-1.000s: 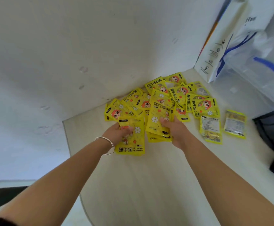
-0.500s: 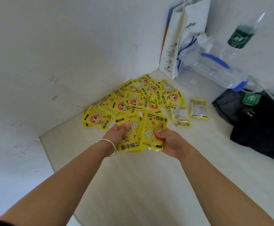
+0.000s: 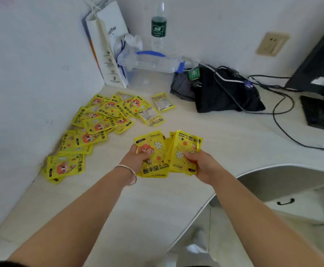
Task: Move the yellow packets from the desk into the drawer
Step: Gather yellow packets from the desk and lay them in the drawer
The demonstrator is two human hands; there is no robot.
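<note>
Left hand (image 3: 135,160) and right hand (image 3: 202,165) each clamp a fan of yellow packets (image 3: 186,145) over the table (image 3: 157,201). The drawer (image 3: 285,201) sits lower right, nearer the right hand.

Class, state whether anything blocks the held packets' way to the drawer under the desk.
No object lies between the held packets and the drawer at lower right; only the desk edge. The drawer itself looks closed, while left hand and right hand both grip packets.
</note>
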